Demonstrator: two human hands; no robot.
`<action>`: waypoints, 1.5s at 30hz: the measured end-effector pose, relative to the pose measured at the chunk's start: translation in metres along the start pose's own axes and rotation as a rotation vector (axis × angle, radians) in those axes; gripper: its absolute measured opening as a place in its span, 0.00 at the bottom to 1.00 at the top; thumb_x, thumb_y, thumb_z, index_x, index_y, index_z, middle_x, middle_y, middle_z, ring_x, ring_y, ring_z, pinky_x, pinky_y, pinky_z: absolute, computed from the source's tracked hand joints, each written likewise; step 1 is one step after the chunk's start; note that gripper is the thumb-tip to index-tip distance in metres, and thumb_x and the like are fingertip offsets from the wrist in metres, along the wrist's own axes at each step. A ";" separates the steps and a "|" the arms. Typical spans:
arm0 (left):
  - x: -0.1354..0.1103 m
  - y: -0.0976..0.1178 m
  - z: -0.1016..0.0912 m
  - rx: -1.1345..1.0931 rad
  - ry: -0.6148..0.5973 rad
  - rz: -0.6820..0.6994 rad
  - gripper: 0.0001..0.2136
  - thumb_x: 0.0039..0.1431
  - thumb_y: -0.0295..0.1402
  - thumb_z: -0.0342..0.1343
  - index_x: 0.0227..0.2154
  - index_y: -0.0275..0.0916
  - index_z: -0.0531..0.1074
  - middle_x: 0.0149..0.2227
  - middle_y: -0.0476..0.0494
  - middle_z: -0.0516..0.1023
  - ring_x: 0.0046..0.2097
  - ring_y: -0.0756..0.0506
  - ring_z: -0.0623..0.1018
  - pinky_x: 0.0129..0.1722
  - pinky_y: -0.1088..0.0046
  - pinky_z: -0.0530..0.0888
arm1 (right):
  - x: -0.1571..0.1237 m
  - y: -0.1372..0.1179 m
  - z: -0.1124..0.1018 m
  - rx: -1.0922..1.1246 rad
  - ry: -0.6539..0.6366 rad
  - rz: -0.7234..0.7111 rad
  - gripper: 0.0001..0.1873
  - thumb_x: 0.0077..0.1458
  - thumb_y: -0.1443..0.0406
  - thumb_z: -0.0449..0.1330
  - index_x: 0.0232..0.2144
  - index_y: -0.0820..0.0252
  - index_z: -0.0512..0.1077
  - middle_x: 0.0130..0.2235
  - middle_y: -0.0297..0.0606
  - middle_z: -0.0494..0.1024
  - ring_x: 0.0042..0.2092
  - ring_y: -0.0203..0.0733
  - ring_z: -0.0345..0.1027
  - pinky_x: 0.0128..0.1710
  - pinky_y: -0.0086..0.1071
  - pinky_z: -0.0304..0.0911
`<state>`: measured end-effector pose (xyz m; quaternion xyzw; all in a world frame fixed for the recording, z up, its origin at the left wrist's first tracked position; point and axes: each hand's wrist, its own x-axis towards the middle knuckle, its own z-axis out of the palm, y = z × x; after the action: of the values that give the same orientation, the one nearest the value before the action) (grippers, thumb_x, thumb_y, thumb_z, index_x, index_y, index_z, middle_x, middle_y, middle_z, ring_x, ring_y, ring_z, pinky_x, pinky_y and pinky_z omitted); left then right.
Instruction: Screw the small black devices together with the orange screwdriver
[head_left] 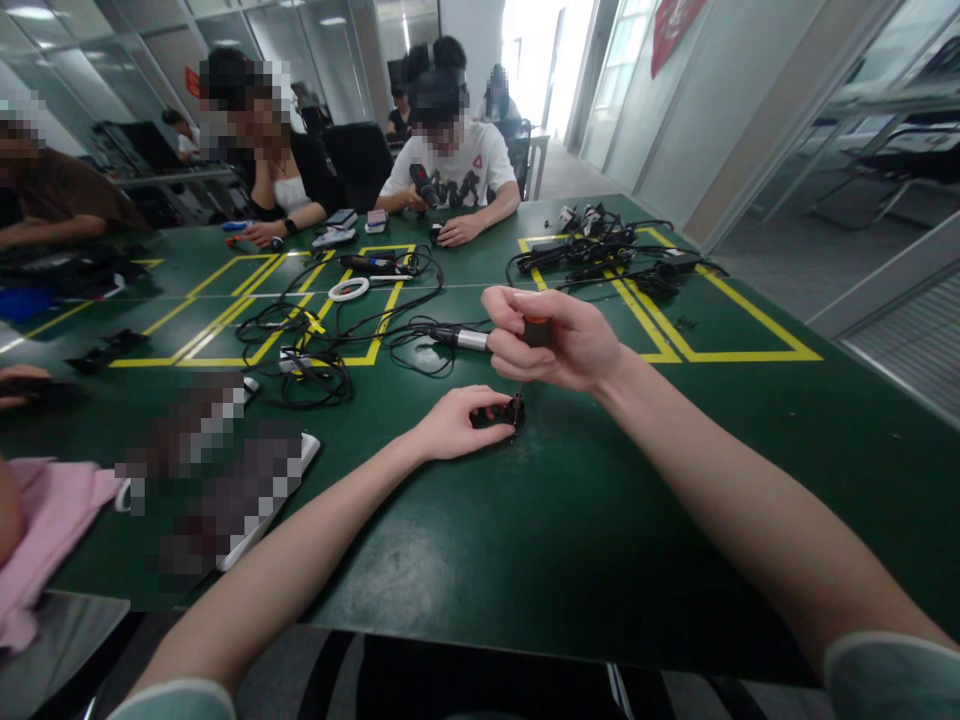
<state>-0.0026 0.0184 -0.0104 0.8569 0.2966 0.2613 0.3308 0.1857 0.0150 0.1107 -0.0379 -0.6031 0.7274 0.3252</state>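
My left hand [456, 424] rests on the green table [570, 520] with its fingers closed on a small black part [504, 412], pinning it down. My right hand [559, 338] hovers just above, wrapped round the handle of an electric screwdriver [465, 339] with a silver collar and a black cord running left. The tool's thin bit points down onto the small black part.
Tangled black cables [315, 345] and a white ring [349, 289] lie inside yellow taped boxes to the left. More black cables and parts [607, 255] sit at the far right. A white tablet [255, 500] lies near left. Other people sit across the table.
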 end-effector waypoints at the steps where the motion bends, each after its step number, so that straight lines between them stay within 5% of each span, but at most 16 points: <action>1: 0.000 0.000 0.000 -0.003 -0.001 -0.003 0.18 0.63 0.40 0.67 0.52 0.36 0.82 0.39 0.43 0.82 0.38 0.46 0.79 0.41 0.72 0.74 | 0.000 0.000 0.000 0.000 0.007 -0.015 0.17 0.73 0.59 0.51 0.29 0.57 0.61 0.19 0.22 0.55 0.18 0.28 0.43 0.20 0.21 0.49; 5: 0.000 0.000 0.000 -0.015 -0.005 -0.007 0.17 0.62 0.38 0.67 0.51 0.36 0.83 0.38 0.44 0.82 0.38 0.47 0.78 0.40 0.73 0.74 | 0.001 -0.001 0.001 0.009 0.004 -0.042 0.24 0.75 0.62 0.49 0.24 0.60 0.63 0.20 0.26 0.59 0.19 0.29 0.50 0.21 0.23 0.52; 10: 0.000 0.000 -0.001 0.001 0.000 -0.002 0.16 0.62 0.38 0.67 0.50 0.37 0.83 0.39 0.44 0.82 0.38 0.47 0.79 0.40 0.73 0.74 | 0.003 -0.001 -0.001 0.076 -0.063 0.000 0.29 0.77 0.58 0.43 0.21 0.59 0.59 0.18 0.24 0.52 0.18 0.28 0.41 0.18 0.22 0.45; 15: -0.001 0.000 -0.002 0.013 -0.006 -0.004 0.16 0.63 0.39 0.67 0.50 0.37 0.83 0.40 0.43 0.83 0.39 0.46 0.79 0.40 0.72 0.74 | 0.002 0.001 0.000 0.054 -0.082 -0.018 0.17 0.74 0.59 0.53 0.30 0.57 0.61 0.17 0.18 0.53 0.17 0.26 0.37 0.19 0.19 0.46; 21: 0.000 0.001 -0.003 0.033 -0.001 0.003 0.16 0.63 0.39 0.67 0.49 0.37 0.83 0.39 0.43 0.83 0.39 0.46 0.79 0.41 0.72 0.74 | 0.003 -0.002 -0.002 -0.078 -0.033 -0.095 0.20 0.67 0.57 0.65 0.28 0.58 0.63 0.25 0.27 0.70 0.22 0.29 0.58 0.24 0.24 0.57; 27: 0.000 0.001 -0.003 0.035 -0.009 0.021 0.15 0.64 0.40 0.66 0.48 0.37 0.83 0.40 0.42 0.82 0.38 0.47 0.79 0.40 0.72 0.75 | -0.001 -0.021 0.004 -0.717 0.185 -0.073 0.28 0.73 0.47 0.53 0.26 0.59 0.71 0.28 0.32 0.71 0.29 0.34 0.63 0.31 0.28 0.58; 33: 0.000 0.002 -0.004 0.044 -0.015 0.031 0.15 0.62 0.38 0.66 0.48 0.37 0.83 0.41 0.42 0.82 0.38 0.46 0.79 0.43 0.70 0.76 | -0.004 -0.038 0.036 -1.464 0.348 0.039 0.18 0.72 0.63 0.47 0.29 0.59 0.68 0.30 0.35 0.72 0.32 0.37 0.62 0.36 0.33 0.53; 37: 0.002 0.002 -0.007 0.032 -0.043 0.016 0.15 0.63 0.29 0.57 0.49 0.36 0.83 0.43 0.42 0.83 0.42 0.45 0.80 0.46 0.70 0.76 | -0.001 -0.039 0.050 -1.911 0.497 0.264 0.20 0.72 0.57 0.48 0.34 0.59 0.73 0.27 0.38 0.72 0.29 0.41 0.61 0.32 0.36 0.43; 41: 0.005 0.001 -0.008 -0.035 -0.031 -0.030 0.18 0.70 0.29 0.48 0.47 0.36 0.84 0.44 0.42 0.85 0.45 0.44 0.81 0.52 0.69 0.76 | -0.003 -0.041 0.052 -1.990 0.482 0.379 0.20 0.70 0.52 0.53 0.36 0.59 0.76 0.29 0.41 0.76 0.29 0.43 0.63 0.32 0.35 0.41; 45: 0.006 -0.001 -0.005 -0.051 -0.022 -0.014 0.16 0.73 0.36 0.52 0.48 0.36 0.84 0.44 0.41 0.86 0.45 0.44 0.82 0.51 0.69 0.76 | -0.010 -0.042 0.052 -1.946 0.454 0.354 0.12 0.66 0.60 0.55 0.42 0.58 0.77 0.32 0.39 0.79 0.30 0.42 0.64 0.32 0.34 0.44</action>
<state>-0.0017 0.0249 -0.0062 0.8488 0.2923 0.2572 0.3578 0.1883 -0.0315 0.1597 -0.5123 -0.8434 -0.0661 0.1476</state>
